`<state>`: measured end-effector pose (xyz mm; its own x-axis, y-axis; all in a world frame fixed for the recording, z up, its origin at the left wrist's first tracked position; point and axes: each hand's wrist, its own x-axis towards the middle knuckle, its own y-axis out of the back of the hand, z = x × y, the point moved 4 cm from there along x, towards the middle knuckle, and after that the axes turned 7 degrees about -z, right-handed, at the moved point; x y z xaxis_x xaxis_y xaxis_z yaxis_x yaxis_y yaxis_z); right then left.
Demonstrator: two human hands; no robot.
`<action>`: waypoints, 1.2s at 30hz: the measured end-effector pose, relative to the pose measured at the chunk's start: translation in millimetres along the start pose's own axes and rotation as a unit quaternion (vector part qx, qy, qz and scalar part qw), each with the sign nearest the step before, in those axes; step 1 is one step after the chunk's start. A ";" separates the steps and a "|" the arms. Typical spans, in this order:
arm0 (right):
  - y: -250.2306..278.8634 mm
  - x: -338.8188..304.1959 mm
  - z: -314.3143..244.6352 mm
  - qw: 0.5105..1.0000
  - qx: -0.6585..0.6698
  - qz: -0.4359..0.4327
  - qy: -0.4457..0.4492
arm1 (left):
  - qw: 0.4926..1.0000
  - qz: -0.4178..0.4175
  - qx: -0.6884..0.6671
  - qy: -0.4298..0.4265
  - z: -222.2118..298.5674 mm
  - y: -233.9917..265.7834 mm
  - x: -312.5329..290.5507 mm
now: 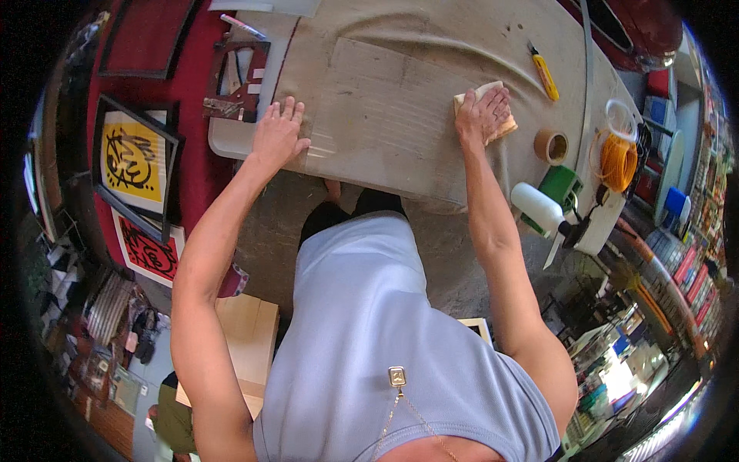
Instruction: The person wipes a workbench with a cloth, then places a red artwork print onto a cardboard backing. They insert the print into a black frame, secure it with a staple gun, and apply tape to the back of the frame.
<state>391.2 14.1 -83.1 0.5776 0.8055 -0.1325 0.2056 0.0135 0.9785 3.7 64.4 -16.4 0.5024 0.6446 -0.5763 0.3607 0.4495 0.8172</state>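
Note:
My left hand [279,137] lies flat with its fingers spread at the left end of a clear glass-like sheet [377,100]. Reflections streak the sheet, which rests on a beige cloth-covered table [454,38]. Towards the sheet's right end, my right hand [479,115] presses down on a folded cream cloth [506,129], its palm over it. Most of that cloth's middle is hidden under the hand. Beyond my right hand lies a yellow utility knife [546,75]. A roll of brown tape [551,145] stands to its right.
A white bottle [536,206], a green tool [560,186] and an orange coil [618,163] sit at the right edge. Framed yellow artwork [135,162] and a red print [148,245] lie on red cloth at left. A marker [242,27] rests beyond my left hand.

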 end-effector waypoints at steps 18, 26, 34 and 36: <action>-22.9 -115.5 -215.6 0.807 0.046 -0.050 0.587 | 0.995 0.036 -0.088 -0.036 -26.1 -8.2 1.4; -14.0 -217.0 -203.0 0.812 0.078 -0.105 0.569 | 0.996 0.059 -0.047 -0.039 -20.9 -13.5 10.9; -18.5 -232.5 -191.1 0.852 0.111 -0.059 0.509 | 0.997 0.080 0.002 -0.023 -17.8 -12.9 9.6; -15.1 -237.5 -159.6 0.883 0.101 -0.048 0.456 | 0.995 0.094 -0.016 -0.013 -18.9 -16.1 7.8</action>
<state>124.8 -82.9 -41.2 -0.3084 0.9494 0.0596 0.4088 0.0757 0.9095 -13.1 73.9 -33.9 0.5787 0.7034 -0.4127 0.2333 0.3422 0.9102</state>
